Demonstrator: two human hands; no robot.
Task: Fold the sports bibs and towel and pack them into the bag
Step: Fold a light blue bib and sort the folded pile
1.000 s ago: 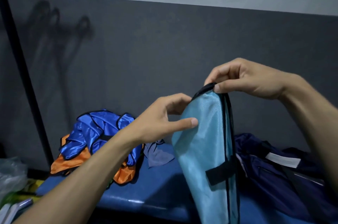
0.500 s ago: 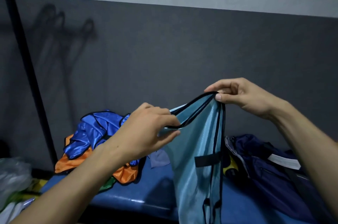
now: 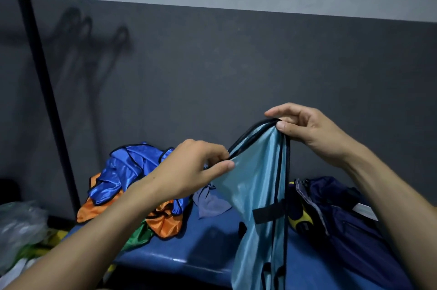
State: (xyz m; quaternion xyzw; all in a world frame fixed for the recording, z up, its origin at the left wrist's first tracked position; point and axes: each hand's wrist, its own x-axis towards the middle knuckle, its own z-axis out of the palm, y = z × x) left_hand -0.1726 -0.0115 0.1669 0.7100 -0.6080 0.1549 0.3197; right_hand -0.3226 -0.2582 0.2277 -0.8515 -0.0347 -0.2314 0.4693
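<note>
Glossy light-blue bib (image 3: 255, 185) held aloft by its black-piped edge.
The trim was pinched by the left hand (image 3: 189, 171) at 9 o'clock and the right hand (image 3: 305, 128) at 1 o'clock; it hung over the blue tabletop (image 3: 208, 237), satin bibs (image 3: 125, 178) heaped at 9 o'clock.

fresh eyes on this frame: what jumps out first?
A light blue bib held up mid-frame, its black-trimmed top edge pinched by the left hand and the right hand. Behind on the blue bench, a pile of blue, orange and green bibs at left, a dark navy bag at right.
</note>
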